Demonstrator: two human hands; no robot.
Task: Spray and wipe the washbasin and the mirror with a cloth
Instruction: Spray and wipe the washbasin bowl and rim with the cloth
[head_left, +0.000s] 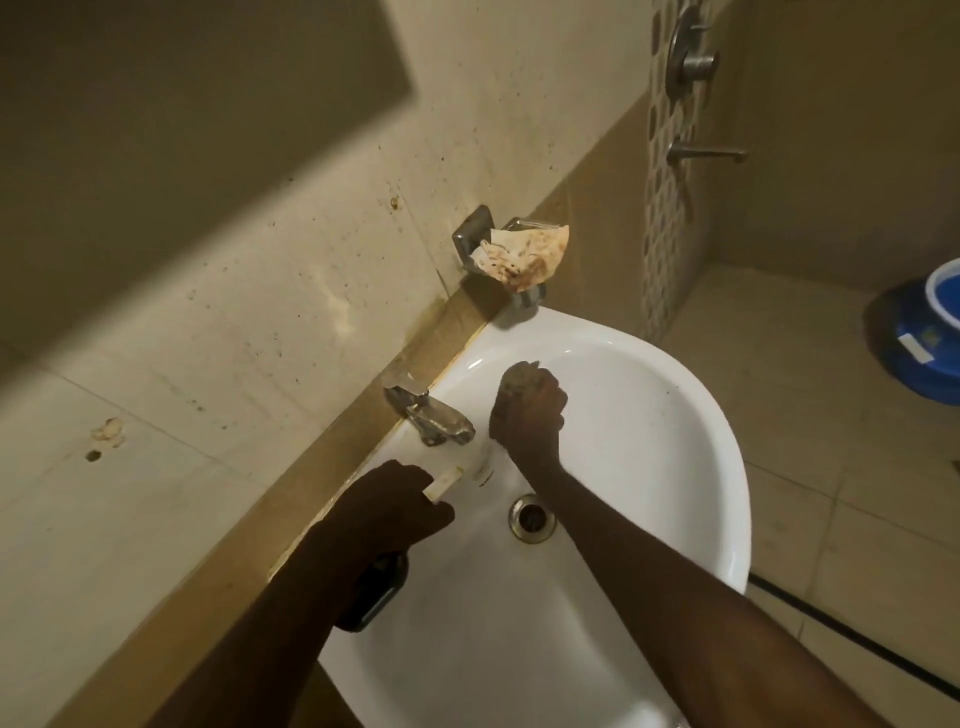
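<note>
The white washbasin (675, 441) fills the lower middle, with a drain (531, 517) at its bottom. Inside the bowl, my right hand (532, 415) is clenched on a crumpled greyish cloth (519, 375), pressed against the basin's inner wall to the right of the chrome tap (436, 418). At the basin's wall-side rim, my left hand (400, 501) grips a white object (444, 479), seemingly a pale bottle that blends into the basin; what it is stays unclear. The mirror (156, 104) is a dark panel at the upper left.
A metal soap holder (527, 293) on the wall carries a stained, crumpled paper (524, 254). Above the basin the tiled wall (260, 291) is speckled with spots. Shower fittings (693, 62) are at the upper right, a blue bucket (930, 332) stands on the floor at right, and a dark hose (857, 636) crosses the floor.
</note>
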